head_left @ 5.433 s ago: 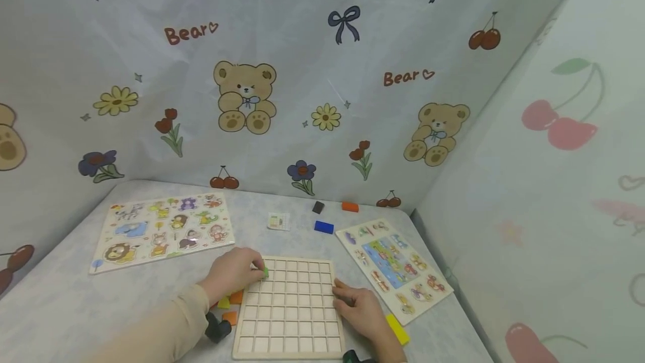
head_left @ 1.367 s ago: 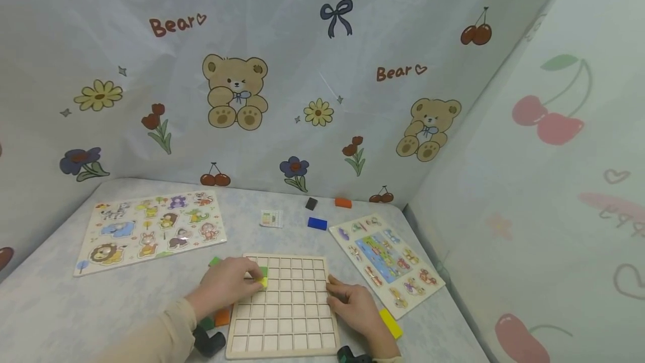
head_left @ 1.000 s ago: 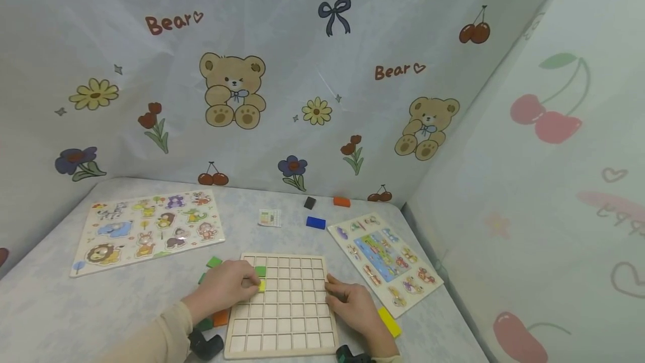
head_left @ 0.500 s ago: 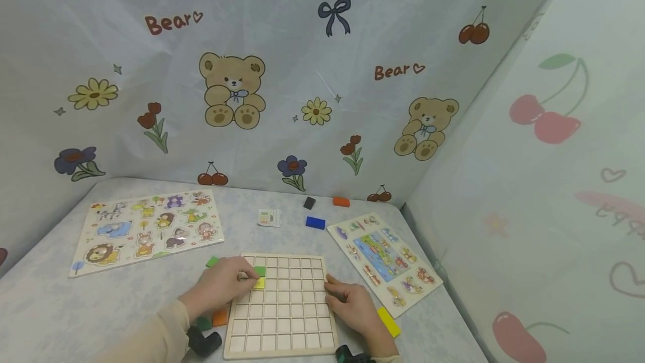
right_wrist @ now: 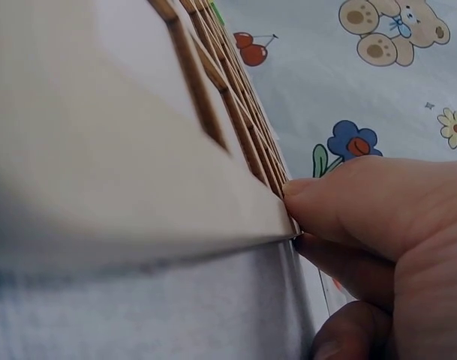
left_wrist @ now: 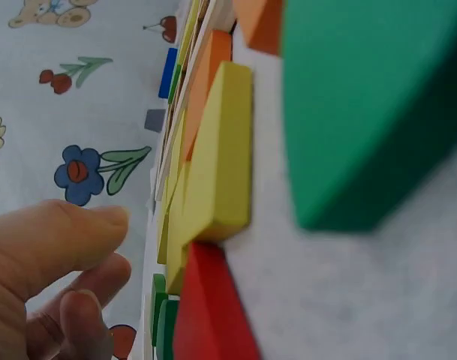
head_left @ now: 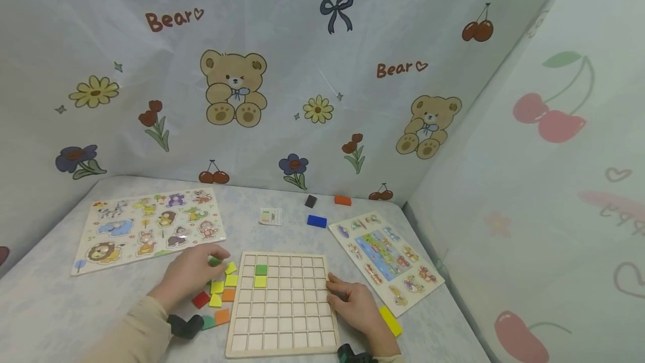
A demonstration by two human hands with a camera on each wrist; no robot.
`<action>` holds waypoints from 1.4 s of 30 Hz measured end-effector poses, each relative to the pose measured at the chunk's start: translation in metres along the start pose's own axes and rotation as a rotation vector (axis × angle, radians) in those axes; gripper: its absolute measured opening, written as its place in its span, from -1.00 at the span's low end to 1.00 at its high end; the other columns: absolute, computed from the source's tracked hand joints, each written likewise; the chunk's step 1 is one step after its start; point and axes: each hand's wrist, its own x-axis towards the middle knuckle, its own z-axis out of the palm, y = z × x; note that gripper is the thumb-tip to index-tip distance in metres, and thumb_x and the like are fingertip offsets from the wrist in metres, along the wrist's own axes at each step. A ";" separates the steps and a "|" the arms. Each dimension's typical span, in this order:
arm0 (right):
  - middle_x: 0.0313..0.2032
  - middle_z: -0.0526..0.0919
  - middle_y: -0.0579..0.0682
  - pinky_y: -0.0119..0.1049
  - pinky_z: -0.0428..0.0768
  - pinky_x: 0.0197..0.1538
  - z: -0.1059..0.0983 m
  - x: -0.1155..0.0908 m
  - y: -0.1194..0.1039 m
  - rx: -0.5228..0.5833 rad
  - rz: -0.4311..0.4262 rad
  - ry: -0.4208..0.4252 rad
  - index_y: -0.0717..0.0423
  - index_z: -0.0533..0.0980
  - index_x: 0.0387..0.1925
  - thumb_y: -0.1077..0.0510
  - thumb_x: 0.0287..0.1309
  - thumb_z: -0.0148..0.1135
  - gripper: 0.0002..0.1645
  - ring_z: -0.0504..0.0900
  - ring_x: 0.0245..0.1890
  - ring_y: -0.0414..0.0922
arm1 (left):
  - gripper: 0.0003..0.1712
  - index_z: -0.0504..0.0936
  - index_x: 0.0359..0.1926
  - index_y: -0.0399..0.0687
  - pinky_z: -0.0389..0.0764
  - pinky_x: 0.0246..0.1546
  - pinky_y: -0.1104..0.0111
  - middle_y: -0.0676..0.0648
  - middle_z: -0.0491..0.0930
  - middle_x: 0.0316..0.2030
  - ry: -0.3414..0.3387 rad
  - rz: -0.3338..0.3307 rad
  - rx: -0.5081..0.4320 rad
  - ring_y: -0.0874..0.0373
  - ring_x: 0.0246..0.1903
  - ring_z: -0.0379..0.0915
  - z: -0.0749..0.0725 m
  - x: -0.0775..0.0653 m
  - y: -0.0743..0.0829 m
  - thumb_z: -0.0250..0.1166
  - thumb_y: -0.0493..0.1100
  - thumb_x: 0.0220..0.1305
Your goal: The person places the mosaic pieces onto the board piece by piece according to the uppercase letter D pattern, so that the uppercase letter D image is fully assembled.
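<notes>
A wooden grid board [head_left: 284,310] lies on the table. A green square tile [head_left: 261,270] sits in one of its cells, a yellow square tile [head_left: 260,282] directly below it. My left hand [head_left: 188,273] hovers over loose tiles left of the board, fingers loosely bent; in the left wrist view a gap shows between thumb and fingers, with nothing in it. Around it lie several yellow tiles [head_left: 217,287], a red tile [head_left: 201,299], orange tiles [head_left: 222,316] and green tiles [head_left: 209,322]. My right hand [head_left: 355,301] pinches the board's right edge between thumb and fingers.
An animal puzzle board [head_left: 161,228] lies at the back left, another picture puzzle [head_left: 388,262] to the right. Behind the grid are a small printed card [head_left: 271,217], a blue block [head_left: 317,221], a black block [head_left: 311,201] and an orange block [head_left: 343,200]. A yellow block [head_left: 390,321] lies near my right wrist.
My left hand put a green tile, then a yellow one, into the grid. It has since let go and moved left over the loose tiles. My right hand stays on the board's edge.
</notes>
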 end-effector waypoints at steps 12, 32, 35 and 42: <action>0.25 0.63 -0.06 0.00 0.56 0.27 -0.002 -0.001 -0.002 0.004 -0.006 0.004 0.07 0.68 0.12 0.08 0.28 0.38 -0.60 0.61 0.27 -0.03 | -0.64 0.78 -0.02 0.16 0.60 0.03 -0.01 0.09 0.74 -0.05 0.000 0.056 0.068 0.02 0.04 0.62 0.013 0.007 -0.006 0.55 0.03 0.14; 0.24 0.64 -0.05 0.00 0.56 0.27 -0.002 -0.001 -0.004 0.000 -0.020 0.004 0.11 0.69 0.11 0.09 0.27 0.37 -0.60 0.61 0.26 -0.03 | -0.62 0.80 -0.03 0.18 0.64 -0.12 0.03 0.05 0.74 -0.03 0.026 0.082 0.161 0.02 -0.01 0.64 0.016 0.008 -0.008 0.56 0.06 0.11; 0.24 0.64 -0.03 0.01 0.56 0.26 -0.001 -0.001 -0.004 0.006 -0.021 0.001 0.12 0.68 0.11 0.08 0.28 0.37 -0.59 0.62 0.25 -0.02 | -0.63 0.80 -0.04 0.17 0.64 -0.09 0.00 0.04 0.74 -0.02 0.027 0.085 0.159 -0.02 0.02 0.64 0.016 0.007 -0.008 0.56 0.06 0.11; 0.24 0.64 -0.02 0.01 0.56 0.27 -0.001 -0.001 -0.003 0.003 -0.021 0.007 0.12 0.68 0.11 0.07 0.28 0.37 -0.59 0.62 0.25 -0.02 | -0.65 0.79 -0.02 0.14 0.63 -0.03 -0.05 0.03 0.75 -0.01 0.052 0.102 0.141 -0.08 0.06 0.63 0.013 0.004 -0.006 0.53 0.02 0.15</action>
